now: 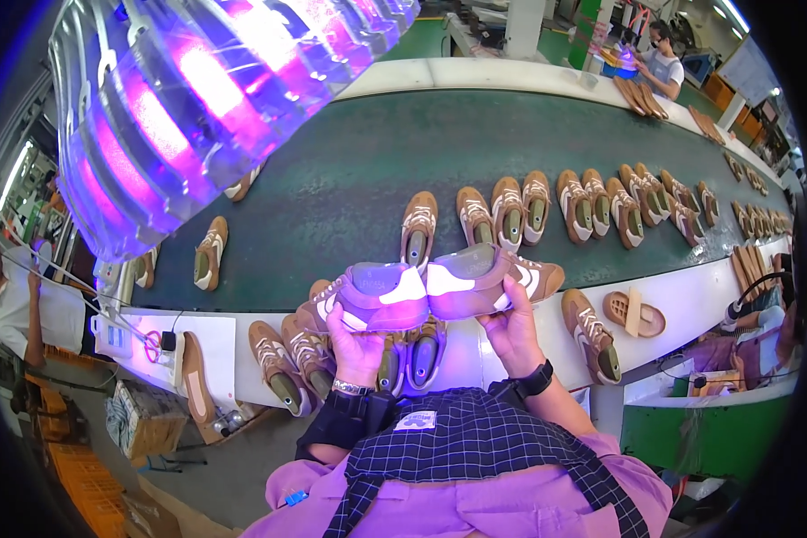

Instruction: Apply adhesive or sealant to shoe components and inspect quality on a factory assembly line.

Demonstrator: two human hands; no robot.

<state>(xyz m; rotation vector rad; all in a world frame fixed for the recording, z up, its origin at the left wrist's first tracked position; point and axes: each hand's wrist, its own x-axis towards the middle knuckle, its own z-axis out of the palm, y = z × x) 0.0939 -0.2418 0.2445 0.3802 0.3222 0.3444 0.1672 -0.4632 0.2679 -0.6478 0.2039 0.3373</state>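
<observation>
My left hand (357, 351) is closed round a brown sneaker (368, 299) with white patches, its toe pointing left. In my right hand (515, 336) is a matching sneaker (475, 285), toe to the right. Both are held up in front of me with their white heels together, side walls facing me. Purple light falls on the left one. Below them, several more sneakers stand on the white ledge, among them a brown one (273, 360) at the left; the pair partly hides some of these.
A purple-glowing lamp in a wire cage (188, 108) hangs at the upper left. Sneakers (508, 212) line the green conveyor belt (377, 134) ahead. A single sneaker (590, 334) and a tan sole (635, 314) lie on the right ledge. Other people work around the belt.
</observation>
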